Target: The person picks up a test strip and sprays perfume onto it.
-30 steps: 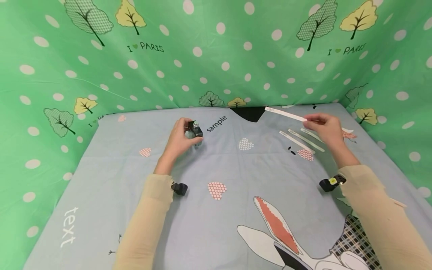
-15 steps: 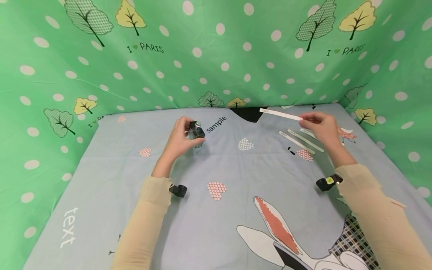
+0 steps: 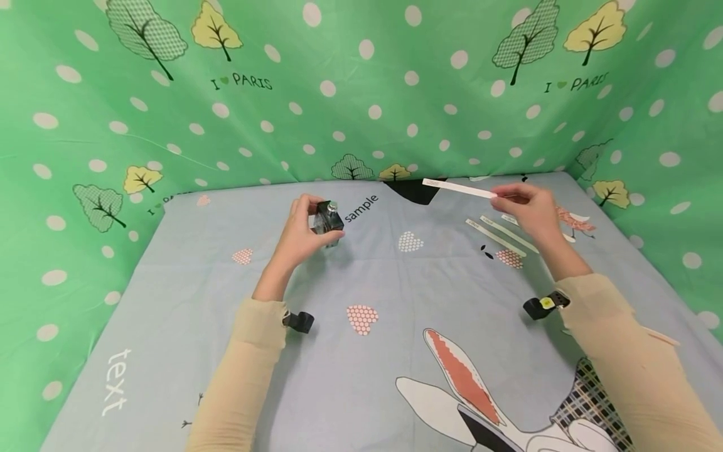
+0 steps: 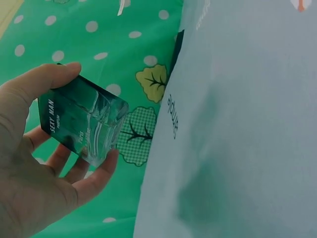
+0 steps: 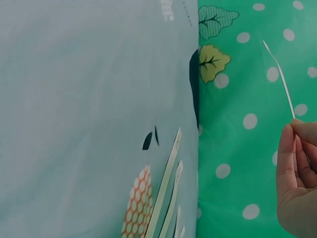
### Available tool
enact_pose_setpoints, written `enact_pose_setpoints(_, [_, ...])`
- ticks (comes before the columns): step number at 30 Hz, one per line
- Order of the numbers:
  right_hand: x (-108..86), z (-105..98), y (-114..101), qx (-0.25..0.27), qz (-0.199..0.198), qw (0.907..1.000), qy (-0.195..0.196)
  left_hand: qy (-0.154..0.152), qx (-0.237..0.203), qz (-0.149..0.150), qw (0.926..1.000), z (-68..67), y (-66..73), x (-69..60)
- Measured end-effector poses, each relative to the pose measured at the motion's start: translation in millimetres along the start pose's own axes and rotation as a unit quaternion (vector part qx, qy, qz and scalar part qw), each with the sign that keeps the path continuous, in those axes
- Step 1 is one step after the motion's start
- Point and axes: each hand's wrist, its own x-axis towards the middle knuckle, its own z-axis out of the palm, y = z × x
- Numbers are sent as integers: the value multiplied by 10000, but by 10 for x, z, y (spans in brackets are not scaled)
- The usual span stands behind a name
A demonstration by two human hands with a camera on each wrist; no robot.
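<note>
My left hand [image 3: 298,235] grips a small square glass perfume bottle [image 4: 81,119] between thumb and fingers, above the far part of the table. In the left wrist view the dark label reads "SEXY MAN"; the silver spray nozzle [image 3: 332,206] shows uncapped in the head view. Over on the right, my right hand [image 3: 528,210] pinches one end of a narrow white paper test strip [image 3: 459,188]. The strip's printed free end points left, towards the bottle, with a wide gap between them. Below that hand, several similar paper strips [image 3: 496,237] lie side by side on the cloth.
A blue-grey printed cloth [image 3: 429,282] covers the table. Green dotted curtains [image 3: 350,81] rise behind it and at both sides. Black wrist cameras [image 3: 299,321] are strapped to both forearms.
My right hand has moved left with the paper strip, bringing it nearer the bottle. My left hand with the bottle has shifted only slightly.
</note>
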Motion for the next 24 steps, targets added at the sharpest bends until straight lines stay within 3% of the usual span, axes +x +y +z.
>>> enact_pose_setpoints(24, [-58,179,-300,335,-758,9965,-100,146,-806,362,9960,-3,212,-109])
